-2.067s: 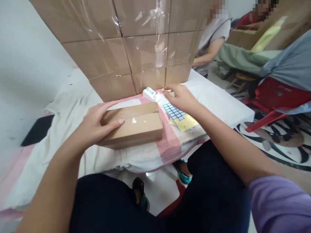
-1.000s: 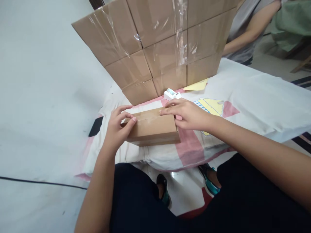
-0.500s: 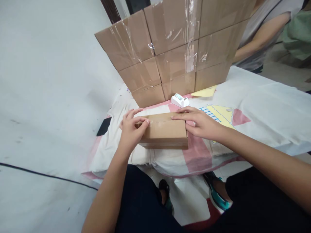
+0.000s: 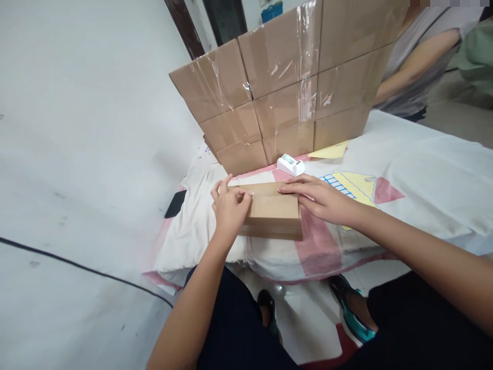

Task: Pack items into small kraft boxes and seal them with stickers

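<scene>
A small brown cardboard box (image 4: 274, 211) lies on a cloth-covered table (image 4: 404, 169) in front of me. My left hand (image 4: 228, 206) rests on the box's left end, fingers curled, thumb and forefinger pressing on the top seam. My right hand (image 4: 318, 198) lies flat on the box's right end, fingers stretched along the seam. A white tape dispenser (image 4: 290, 164) sits just behind the box. A yellow sheet with blue label squares (image 4: 348, 186) lies to the right of my right hand.
A tall stack of taped cardboard boxes (image 4: 285, 97) stands behind the dispenser. A yellow paper (image 4: 330, 150) lies at its foot. Another person in a grey shirt (image 4: 416, 61) stands at the far right. A dark phone (image 4: 176, 203) lies at the table's left edge.
My right hand came back from the tape dispenser onto the box's right end. My left hand shifted from gripping the box's side to pressing on the seam. The view swung left and up.
</scene>
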A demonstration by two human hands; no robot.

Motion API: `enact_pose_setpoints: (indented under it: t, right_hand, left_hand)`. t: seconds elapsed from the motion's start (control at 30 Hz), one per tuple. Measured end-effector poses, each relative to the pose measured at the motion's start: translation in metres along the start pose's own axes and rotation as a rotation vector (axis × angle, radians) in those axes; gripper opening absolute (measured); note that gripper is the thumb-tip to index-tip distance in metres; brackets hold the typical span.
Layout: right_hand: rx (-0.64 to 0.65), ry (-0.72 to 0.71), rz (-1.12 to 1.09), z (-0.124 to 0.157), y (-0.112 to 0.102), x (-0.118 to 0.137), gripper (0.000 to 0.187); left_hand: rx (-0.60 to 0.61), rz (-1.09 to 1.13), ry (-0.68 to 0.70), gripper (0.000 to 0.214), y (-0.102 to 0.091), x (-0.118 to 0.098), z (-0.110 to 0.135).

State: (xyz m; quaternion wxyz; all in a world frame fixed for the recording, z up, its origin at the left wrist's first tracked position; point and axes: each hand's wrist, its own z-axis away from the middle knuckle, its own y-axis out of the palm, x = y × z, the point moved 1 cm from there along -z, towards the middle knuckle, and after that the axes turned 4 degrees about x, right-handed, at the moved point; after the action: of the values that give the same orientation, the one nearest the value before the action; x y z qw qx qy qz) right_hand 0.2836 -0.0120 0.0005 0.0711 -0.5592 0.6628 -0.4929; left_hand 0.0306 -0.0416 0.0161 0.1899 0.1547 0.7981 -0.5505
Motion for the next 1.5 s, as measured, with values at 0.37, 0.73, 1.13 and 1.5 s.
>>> enact_pose_setpoints:
  t: [0.37, 0.73, 1.13, 1.5]
  right_hand:
    - [-0.027, -0.012, -0.034, 0.0, 0.001, -0.001, 0.044]
    - [-0.015, -0.002, -0.02, 0.0, 0.001, -0.002, 0.042]
    - [0.045, -0.052, 0.138, 0.001, 0.006, 0.012, 0.037]
    - [0.073, -0.081, 0.319, 0.004, 0.018, 0.025, 0.057]
  left_hand:
    - [-0.032, -0.001, 0.069, 0.008, 0.001, 0.001, 0.003]
    - [0.021, -0.219, 0.388, 0.032, -0.005, 0.008, 0.025]
    - [0.108, -0.316, 0.443, 0.041, -0.006, 0.013, 0.031]
    - [-0.028, -0.452, 0.356, 0.054, -0.008, 0.013, 0.037]
